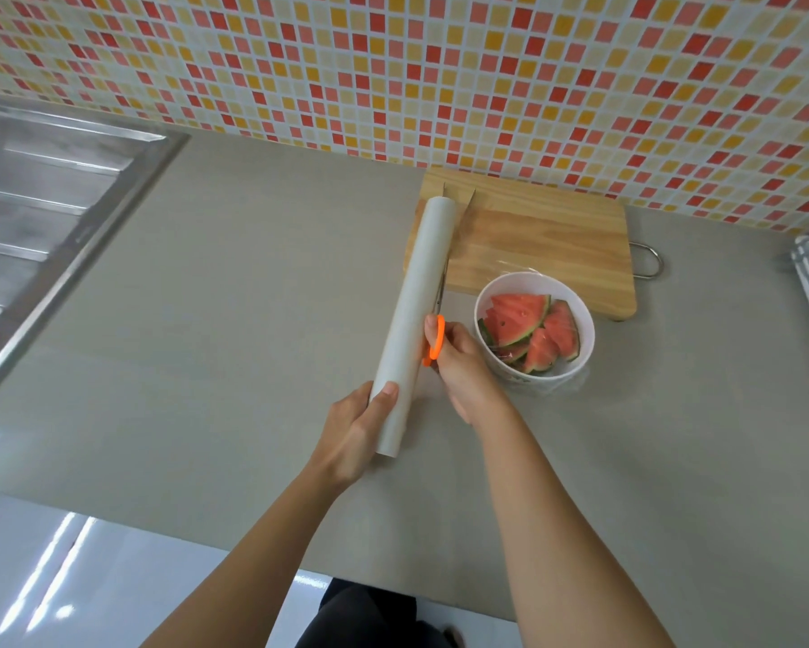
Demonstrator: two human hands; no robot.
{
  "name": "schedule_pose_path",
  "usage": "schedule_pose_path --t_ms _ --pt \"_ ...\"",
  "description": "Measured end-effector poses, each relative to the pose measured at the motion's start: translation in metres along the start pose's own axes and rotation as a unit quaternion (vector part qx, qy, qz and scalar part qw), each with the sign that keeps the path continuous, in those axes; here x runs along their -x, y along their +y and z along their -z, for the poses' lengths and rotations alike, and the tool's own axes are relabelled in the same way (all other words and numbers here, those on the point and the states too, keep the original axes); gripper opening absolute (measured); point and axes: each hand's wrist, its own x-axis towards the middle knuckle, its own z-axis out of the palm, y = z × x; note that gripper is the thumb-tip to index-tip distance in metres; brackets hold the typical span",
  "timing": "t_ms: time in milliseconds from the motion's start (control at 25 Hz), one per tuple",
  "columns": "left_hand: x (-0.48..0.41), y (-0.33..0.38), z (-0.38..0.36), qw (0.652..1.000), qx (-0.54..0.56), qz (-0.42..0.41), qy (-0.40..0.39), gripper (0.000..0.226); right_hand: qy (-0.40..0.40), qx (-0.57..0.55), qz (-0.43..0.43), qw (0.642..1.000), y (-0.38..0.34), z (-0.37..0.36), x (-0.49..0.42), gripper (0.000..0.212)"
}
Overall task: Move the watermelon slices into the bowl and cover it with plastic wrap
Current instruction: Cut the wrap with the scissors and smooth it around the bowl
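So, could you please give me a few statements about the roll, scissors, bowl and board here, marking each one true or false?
1. The left hand grips the near end of the roll. True.
2. The right hand holds a knife. False: it holds the scissors, which have orange handles, blades open along the roll.
3. The slices lie in the bowl. True.
4. The bowl stands in the sink. False: it stands on the counter, by the near edge of the board.
5. Slices remain on the board. False: none show there.
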Motion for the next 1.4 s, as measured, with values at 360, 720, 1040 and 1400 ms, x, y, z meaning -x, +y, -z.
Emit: schedule_pose_path --t_ms 360,720,1040,1400 --pt "-0.001 0.000 0.013 0.999 0.036 -0.005 -0.018 0.051 -0.026 -0.061 0.016 0.998 -0.013 -0.001 -0.016 0.031" --pt "0.004 -0.012 0.030 0.999 0.034 -0.005 -0.027 0.039 -0.025 -0.088 -0.002 0.996 -0.034 -0.007 -0.029 0.026" --pt "0.003 -0.013 0.038 0.998 0.050 -0.010 -0.027 0.040 -0.004 -0.080 -0.015 0.997 -0.037 -0.023 -0.013 0.028" --pt "-0.007 -0.007 0.035 0.998 0.047 0.003 -0.036 0.049 -0.007 -0.076 -0.058 0.995 0.018 -0.018 0.027 0.054"
